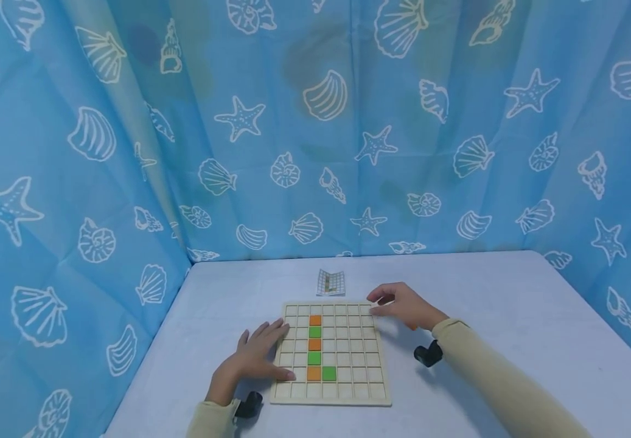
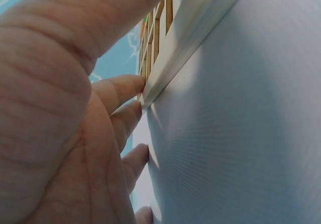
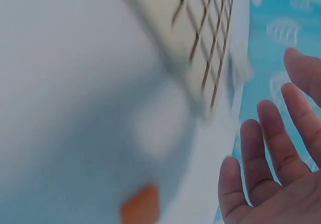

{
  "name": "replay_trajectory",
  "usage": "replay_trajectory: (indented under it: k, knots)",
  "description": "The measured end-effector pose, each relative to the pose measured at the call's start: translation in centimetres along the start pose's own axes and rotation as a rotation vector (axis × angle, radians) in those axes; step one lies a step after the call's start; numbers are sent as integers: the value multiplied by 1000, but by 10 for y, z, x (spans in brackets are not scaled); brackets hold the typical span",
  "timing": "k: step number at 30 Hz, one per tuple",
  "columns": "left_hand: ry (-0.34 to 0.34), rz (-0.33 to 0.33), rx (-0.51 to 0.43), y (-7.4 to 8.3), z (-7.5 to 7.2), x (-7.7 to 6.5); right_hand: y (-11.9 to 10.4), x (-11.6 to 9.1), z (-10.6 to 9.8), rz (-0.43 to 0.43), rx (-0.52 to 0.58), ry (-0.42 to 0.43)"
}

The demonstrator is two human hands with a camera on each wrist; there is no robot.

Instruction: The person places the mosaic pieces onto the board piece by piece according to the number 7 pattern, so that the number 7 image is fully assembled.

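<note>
A pale wooden grid board lies on the table. Alternating orange and green square tiles form a column in it, with one green tile just right of the lowest orange one. My left hand rests at the board's left edge, its fingers spread and thumb over the lower left cells. Near the far right corner hovers my right hand; in the right wrist view its fingers are loosely bent with nothing between them. A loose orange tile lies on the table below that hand.
Behind the board stands a small folded card printed with a grid. The white table meets a blue shell-patterned curtain at the back and left. Black wrist devices sit at both cuffs.
</note>
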State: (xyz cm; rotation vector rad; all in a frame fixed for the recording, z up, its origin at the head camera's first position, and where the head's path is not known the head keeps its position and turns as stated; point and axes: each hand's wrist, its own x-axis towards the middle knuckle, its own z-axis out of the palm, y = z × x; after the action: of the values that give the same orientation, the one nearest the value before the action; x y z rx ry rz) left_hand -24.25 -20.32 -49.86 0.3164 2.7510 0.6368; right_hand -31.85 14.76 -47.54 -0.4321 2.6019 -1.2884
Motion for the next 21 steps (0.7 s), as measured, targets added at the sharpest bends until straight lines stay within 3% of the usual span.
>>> replay_trajectory:
  k: [5,10,15,21]
  knots:
    - [-11,-1,-5,-1,0,0,27,1,-20,103,-32,29]
    - [-15,11,-11,-3,1,-1,48,-6,-35,164,-28,-39]
    - [-10,5,-5,-4,0,-1,63,-10,-44,182,24,-136]
    - [-17,8,-6,-5,1,1,69,-10,-44,187,40,-149]
